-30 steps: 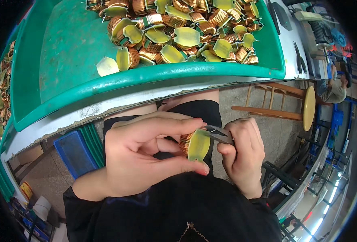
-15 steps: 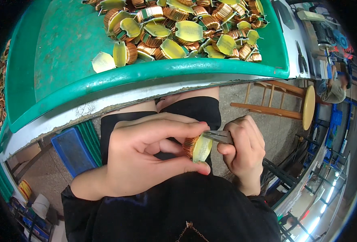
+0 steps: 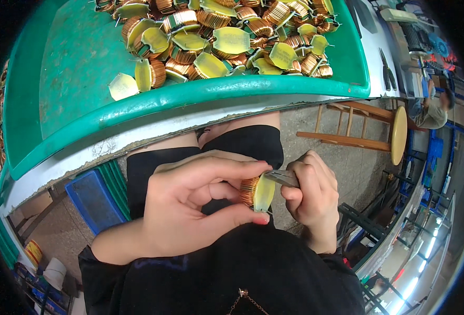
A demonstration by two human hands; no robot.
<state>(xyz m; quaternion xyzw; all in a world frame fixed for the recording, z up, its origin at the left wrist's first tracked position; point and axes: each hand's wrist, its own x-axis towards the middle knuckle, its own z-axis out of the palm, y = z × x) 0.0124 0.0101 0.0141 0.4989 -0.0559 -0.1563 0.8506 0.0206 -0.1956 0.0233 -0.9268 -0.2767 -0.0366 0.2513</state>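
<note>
Between the thumb and fingers of my left hand (image 3: 195, 197) is a toroidal coil (image 3: 264, 194), copper wire wound on a ring with a pale yellow base plate facing right. My right hand (image 3: 314, 194) is closed round a pair of pliers (image 3: 284, 178), whose handles are hidden in the fist. The grey jaws reach the upper edge of the yellow plate, near my left fingertips. Whether they grip a wire pin there is too small to tell. Both hands are above my lap, in front of the table edge.
A green tray (image 3: 190, 88) on the table holds a heap of similar coils (image 3: 232, 40). Another pair of pliers (image 3: 386, 71) lies right of it. A wooden stool (image 3: 398, 135) stands at right, a blue crate (image 3: 93, 199) below left. Another person (image 3: 434, 113) is far right.
The view has shifted slightly, so the tray and coils appear a little further left. Both hands keep nearly the same pose, with the plate turned slightly and the plier jaws still at its upper edge.
</note>
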